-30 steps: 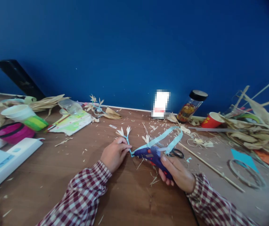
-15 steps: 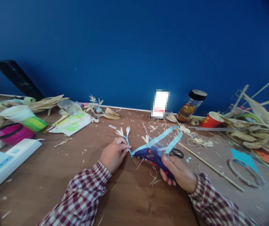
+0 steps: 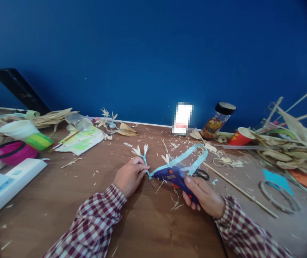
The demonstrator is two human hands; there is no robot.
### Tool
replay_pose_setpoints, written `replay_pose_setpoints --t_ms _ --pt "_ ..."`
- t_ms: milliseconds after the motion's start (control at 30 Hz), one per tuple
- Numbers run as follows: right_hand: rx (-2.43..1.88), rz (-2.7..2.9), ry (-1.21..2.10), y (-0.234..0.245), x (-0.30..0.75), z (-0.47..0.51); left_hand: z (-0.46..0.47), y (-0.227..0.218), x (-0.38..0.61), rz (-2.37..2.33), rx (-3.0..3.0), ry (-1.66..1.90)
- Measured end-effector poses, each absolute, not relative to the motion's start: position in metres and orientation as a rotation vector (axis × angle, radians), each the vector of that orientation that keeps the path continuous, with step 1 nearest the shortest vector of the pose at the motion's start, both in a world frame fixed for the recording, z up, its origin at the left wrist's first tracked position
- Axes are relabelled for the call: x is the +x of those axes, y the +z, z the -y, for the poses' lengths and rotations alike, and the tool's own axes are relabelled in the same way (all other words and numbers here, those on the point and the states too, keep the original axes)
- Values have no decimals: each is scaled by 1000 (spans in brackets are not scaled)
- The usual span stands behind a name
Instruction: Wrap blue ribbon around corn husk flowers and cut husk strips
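Note:
My left hand (image 3: 132, 175) pinches a small stem wrapped in light blue, topped with pale husk flowers (image 3: 142, 151). From the stem's lower end a light blue paper strip (image 3: 181, 157) runs off to the right and loops back. My right hand (image 3: 204, 193) is wrapped round the handle of a dark blue hot glue gun (image 3: 172, 178). Its nozzle points left and meets the lower end of the stem and strip; whether it touches them I cannot tell. A loose pale husk flower (image 3: 166, 158) lies just behind the gun, and scissors (image 3: 202, 174) are partly hidden beyond it.
A white power strip (image 3: 13, 190) and a magenta container (image 3: 15, 152) stand at left. Behind are a lidded jar (image 3: 217, 122) and a red paper cup (image 3: 241, 136). A thin stick (image 3: 240, 190) lies at right near dried husks (image 3: 284, 152). Husk scraps litter the table.

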State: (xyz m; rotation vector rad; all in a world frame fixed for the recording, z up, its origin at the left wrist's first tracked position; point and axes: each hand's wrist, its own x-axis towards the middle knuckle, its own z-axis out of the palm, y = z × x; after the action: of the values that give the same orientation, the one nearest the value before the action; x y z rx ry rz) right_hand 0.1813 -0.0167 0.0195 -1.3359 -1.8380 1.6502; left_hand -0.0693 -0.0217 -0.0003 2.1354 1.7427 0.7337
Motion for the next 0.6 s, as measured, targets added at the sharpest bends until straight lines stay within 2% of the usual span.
replay_pose_setpoints --t_ms 600 --pt "-1163 1968 1562 11 176 14 21 0 -69 -1751 2182 728"
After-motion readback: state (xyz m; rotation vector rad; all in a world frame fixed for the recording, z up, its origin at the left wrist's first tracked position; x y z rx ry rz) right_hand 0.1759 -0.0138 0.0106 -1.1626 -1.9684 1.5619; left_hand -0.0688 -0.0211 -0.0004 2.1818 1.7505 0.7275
